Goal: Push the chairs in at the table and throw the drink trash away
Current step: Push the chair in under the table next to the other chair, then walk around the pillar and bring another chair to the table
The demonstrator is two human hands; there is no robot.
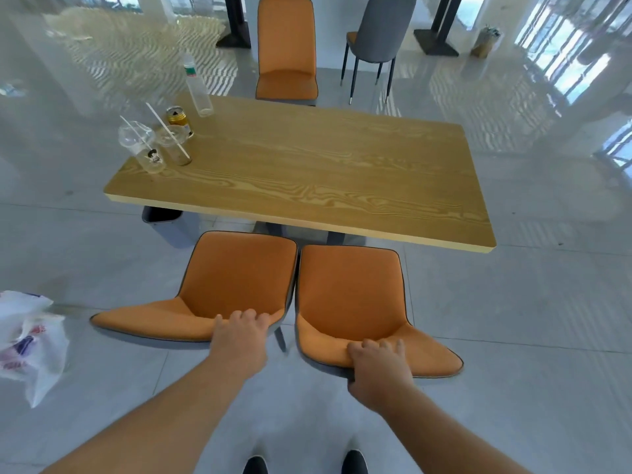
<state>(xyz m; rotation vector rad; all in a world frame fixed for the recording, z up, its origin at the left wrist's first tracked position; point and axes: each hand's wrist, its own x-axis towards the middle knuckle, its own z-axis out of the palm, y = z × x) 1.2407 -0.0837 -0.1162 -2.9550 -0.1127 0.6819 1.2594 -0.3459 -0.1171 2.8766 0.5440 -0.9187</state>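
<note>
Two orange chairs stand side by side on my side of the wooden table, their seats outside its edge. My left hand grips the top of the left chair's backrest. My right hand grips the top of the right chair's backrest. On the table's left end stand two clear plastic cups with straws, a gold can and an empty clear bottle.
A third orange chair stands at the table's far side, and a grey chair beyond it on the right. A grey bin sits under the table's left end. A white plastic bag lies on the floor at left.
</note>
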